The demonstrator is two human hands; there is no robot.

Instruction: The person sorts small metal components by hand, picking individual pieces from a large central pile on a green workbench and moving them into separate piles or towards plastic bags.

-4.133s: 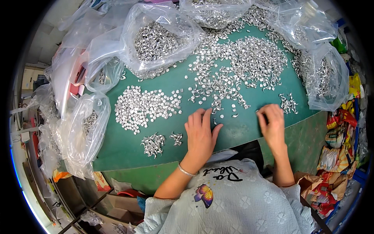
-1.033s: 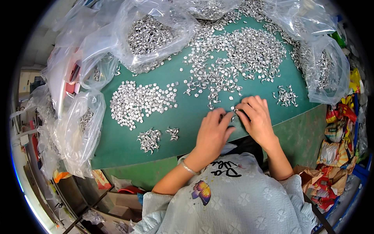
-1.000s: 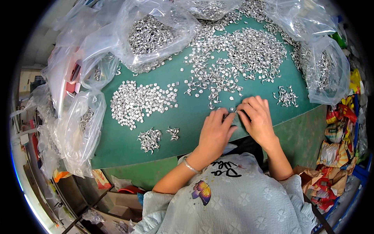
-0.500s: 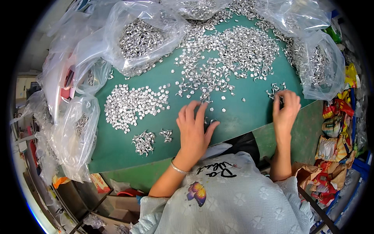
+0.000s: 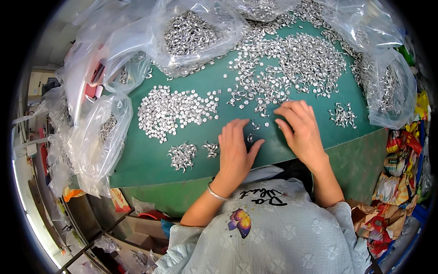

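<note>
My left hand rests near the table's front edge, fingers together and thumb spread away, with nothing visible in its grasp. A few small curved silver metal pieces lie beside its thumb. My right hand hovers over the table to the right of them, fingers bent and thumb apart; its palm side is hidden. Between the hands and just beyond lie more curved pieces at the tip of a large scattered heap. Left of my left hand sit a tiny cluster and a small pile of curved pieces.
Small silver flower-shaped pieces spread over the left of the green tabletop. A small curved-piece pile lies at the right. Clear plastic bags of metal parts line the far side, with others at the right edge.
My right hand has moved left, from the small pile at the right to the middle near my left hand. The left hand stays in about the same place. The view has shifted slightly.
</note>
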